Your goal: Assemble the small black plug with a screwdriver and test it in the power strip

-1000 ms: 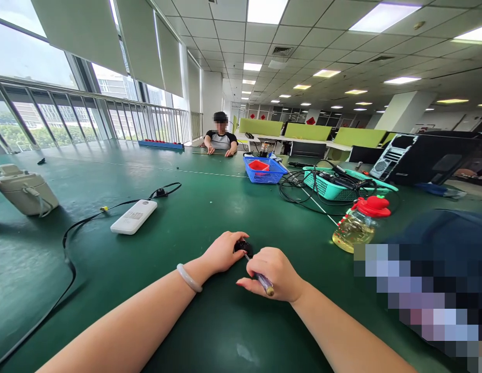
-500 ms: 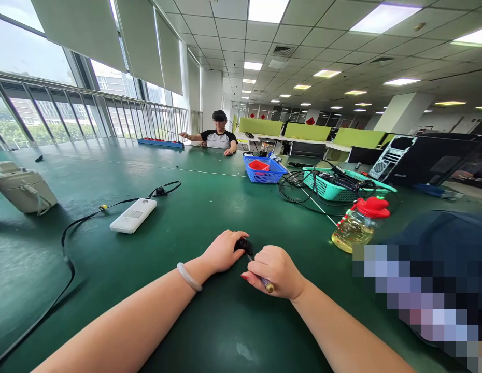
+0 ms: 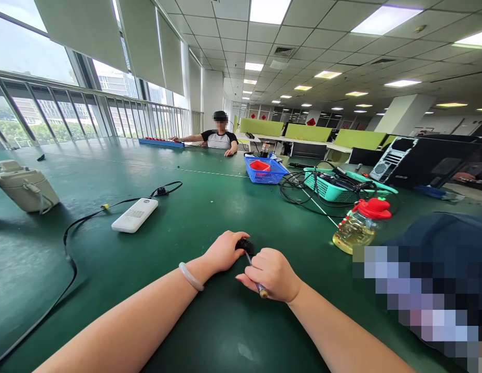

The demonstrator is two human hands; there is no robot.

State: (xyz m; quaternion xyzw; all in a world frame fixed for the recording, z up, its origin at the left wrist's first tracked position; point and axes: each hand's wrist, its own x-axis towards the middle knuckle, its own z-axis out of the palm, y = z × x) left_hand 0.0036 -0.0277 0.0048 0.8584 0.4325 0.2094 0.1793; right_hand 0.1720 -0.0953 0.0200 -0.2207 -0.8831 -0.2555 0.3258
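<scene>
On the green table, a small black object (image 3: 245, 245) sits under the fingers of my left hand (image 3: 224, 250). That hand is closed around its left side, thumb at the near edge, so its kind cannot be made out. My right hand (image 3: 275, 274) is closed on a slim screwdriver (image 3: 261, 290). The tool's thin shaft slants up and left to the black object, and its yellowish butt end points towards me. The tip is too small to see clearly, though it appears to meet the object. My right index finger and thumb are partly spread along the handle.
A white power bank (image 3: 135, 215) and a black cable (image 3: 70, 254) lie left. A beige bottle (image 3: 27, 189) stands farther left. Rightward are a red-lidded bottle (image 3: 353, 230), a teal basket (image 3: 326, 189), a blue basket (image 3: 264, 175) and dark cloth (image 3: 439, 233). Another person (image 3: 220, 137) sits opposite.
My right hand has turned slightly, and the screwdriver's butt end has swung a little left and down. My left hand keeps its hold. The person opposite has lowered an arm towards the blue strip.
</scene>
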